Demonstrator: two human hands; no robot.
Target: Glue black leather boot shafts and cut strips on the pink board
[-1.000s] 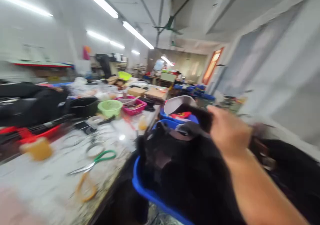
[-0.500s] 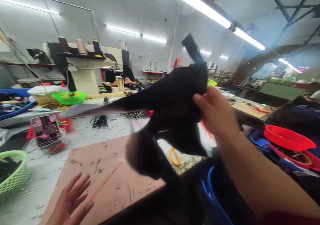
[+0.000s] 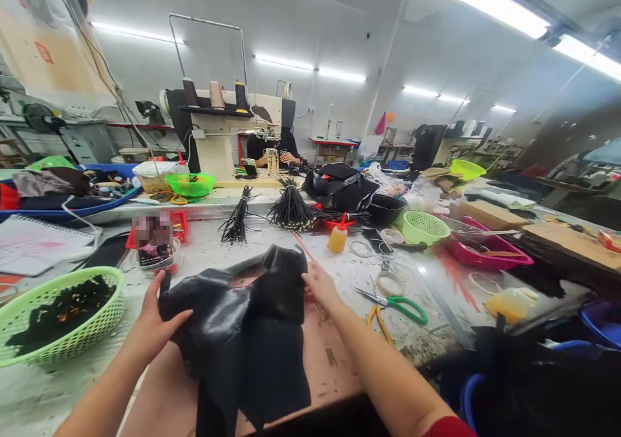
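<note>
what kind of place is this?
Probably a small leather-goods or bag-sewing workshop. An industrial sewing machine with thread cones stands at the back, green-handled scissors lie on the cluttered worktable, and both hands, left hand and right hand, rest on a black leather piece.

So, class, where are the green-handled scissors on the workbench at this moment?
In the head view, the scissors lie on the table, right of the right hand and the black leather piece, below the green basket.

black glossy leather piece (image 3: 242, 333), crumpled, flat on pinkish board, maybe bag panel.
</note>
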